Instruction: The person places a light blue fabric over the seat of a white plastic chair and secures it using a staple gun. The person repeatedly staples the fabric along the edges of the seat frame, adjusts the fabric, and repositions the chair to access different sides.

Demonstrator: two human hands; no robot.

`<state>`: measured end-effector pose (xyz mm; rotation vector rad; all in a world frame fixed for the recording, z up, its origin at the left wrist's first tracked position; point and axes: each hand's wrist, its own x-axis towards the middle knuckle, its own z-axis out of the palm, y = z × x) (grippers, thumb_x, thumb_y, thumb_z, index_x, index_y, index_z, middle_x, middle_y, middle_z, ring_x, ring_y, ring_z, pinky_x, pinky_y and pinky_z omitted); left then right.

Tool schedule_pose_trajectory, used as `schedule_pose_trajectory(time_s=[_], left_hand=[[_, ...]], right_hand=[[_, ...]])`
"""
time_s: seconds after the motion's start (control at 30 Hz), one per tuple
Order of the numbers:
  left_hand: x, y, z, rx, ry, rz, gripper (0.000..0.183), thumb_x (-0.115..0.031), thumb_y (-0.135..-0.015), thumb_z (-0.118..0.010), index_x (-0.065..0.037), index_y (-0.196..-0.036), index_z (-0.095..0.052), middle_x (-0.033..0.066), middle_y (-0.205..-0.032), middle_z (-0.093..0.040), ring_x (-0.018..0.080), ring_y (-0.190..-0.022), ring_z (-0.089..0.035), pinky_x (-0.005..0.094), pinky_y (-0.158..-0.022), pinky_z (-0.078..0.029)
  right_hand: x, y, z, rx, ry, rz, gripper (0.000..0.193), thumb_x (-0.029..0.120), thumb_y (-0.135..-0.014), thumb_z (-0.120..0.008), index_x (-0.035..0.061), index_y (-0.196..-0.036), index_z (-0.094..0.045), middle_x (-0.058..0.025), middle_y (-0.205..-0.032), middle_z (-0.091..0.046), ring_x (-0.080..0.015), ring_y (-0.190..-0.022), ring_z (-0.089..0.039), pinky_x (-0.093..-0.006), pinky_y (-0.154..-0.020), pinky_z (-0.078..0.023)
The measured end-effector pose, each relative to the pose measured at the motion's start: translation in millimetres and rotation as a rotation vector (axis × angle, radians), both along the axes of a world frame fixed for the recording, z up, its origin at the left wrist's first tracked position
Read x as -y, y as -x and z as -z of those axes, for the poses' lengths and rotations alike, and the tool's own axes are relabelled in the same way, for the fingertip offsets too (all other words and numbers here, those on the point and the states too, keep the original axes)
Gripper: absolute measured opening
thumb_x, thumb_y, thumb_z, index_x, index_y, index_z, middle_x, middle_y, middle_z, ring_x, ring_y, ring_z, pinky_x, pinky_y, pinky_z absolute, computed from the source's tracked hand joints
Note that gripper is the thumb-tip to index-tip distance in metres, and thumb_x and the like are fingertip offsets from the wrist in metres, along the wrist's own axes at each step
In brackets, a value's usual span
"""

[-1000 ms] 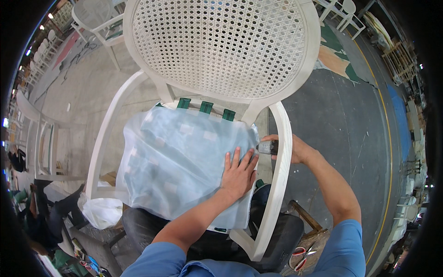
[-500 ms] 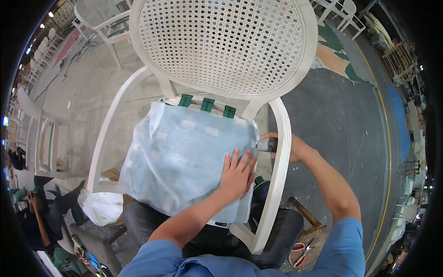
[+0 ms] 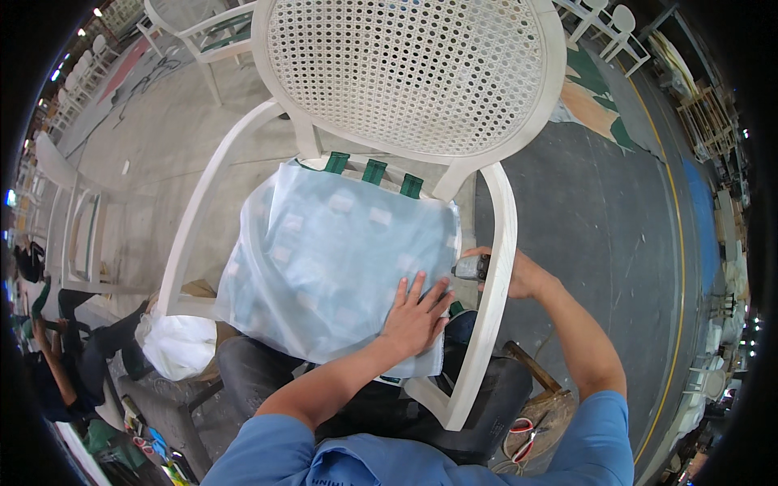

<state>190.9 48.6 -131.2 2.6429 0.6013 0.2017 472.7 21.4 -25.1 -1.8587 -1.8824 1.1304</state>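
Observation:
A white armchair frame with a woven cane back [image 3: 405,73] stands before me, its seat over my lap. Thin pale blue-white cloth [image 3: 324,251] covers the seat, with light patches showing through. Green webbing straps [image 3: 374,172] stick out at its far edge. My left hand [image 3: 412,320] lies flat on the cloth near the right edge, fingers spread. Beyond the right armrest [image 3: 501,251], my right hand [image 3: 523,271] grips a staple gun [image 3: 470,267], partly hidden by the armrest. Its grey nose points left at the seat's right edge; whether it touches I cannot tell.
Red-handled scissors [image 3: 527,433] lie on a round wooden stool [image 3: 547,425] at my lower right. A white bag [image 3: 180,344] sits left of the seat. At the far left another person [image 3: 61,356] sits near tools. More white chairs [image 3: 203,36] stand behind.
The staple gun has shifted slightly nearer to me along the seat's right edge. My left hand stays flat on the cloth, a little nearer. The chair appears slightly farther up and right in view.

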Motion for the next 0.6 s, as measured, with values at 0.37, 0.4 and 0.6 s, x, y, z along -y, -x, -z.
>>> schedule_pose_trajectory(time_s=[0.37, 0.4, 0.6], left_hand=[[0.5, 0.2, 1.4, 0.002, -0.015, 0.006, 0.058, -0.040, -0.105, -0.057, -0.021, -0.159, -0.050, 0.0053, -0.170, -0.037, 0.0473, -0.159, -0.023, 0.0700, -0.125, -0.020], [0.3, 0.1, 1.1, 0.004, -0.014, 0.008, 0.058, -0.040, -0.105, -0.057, -0.021, -0.159, -0.050, 0.0052, -0.170, -0.037, 0.0473, -0.159, -0.023, 0.0701, -0.125, -0.020], [1.0, -0.5, -0.8, 0.005, -0.024, 0.010, 0.058, -0.039, -0.104, -0.060, -0.022, -0.159, -0.051, 0.0054, -0.170, -0.039, 0.0472, -0.158, -0.025, 0.0691, -0.126, -0.021]], right_hand=[[1.6, 13.1, 1.8, 0.059, 0.011, -0.033, 0.070, 0.017, -0.080, -0.088, 0.0243, -0.145, -0.061, -0.0126, -0.117, -0.075, -0.0335, -0.106, -0.071, -0.0452, -0.099, -0.056], [2.7, 13.5, 2.2, 0.083, 0.031, -0.032, 0.070, 0.016, -0.080, -0.088, 0.0242, -0.145, -0.061, -0.0123, -0.116, -0.075, -0.0332, -0.105, -0.072, -0.0449, -0.098, -0.057], [3.2, 16.3, 3.6, 0.079, 0.073, -0.004, 0.071, 0.013, -0.080, -0.087, 0.0251, -0.145, -0.060, -0.0129, -0.117, -0.075, -0.0338, -0.105, -0.071, -0.0452, -0.099, -0.057]])
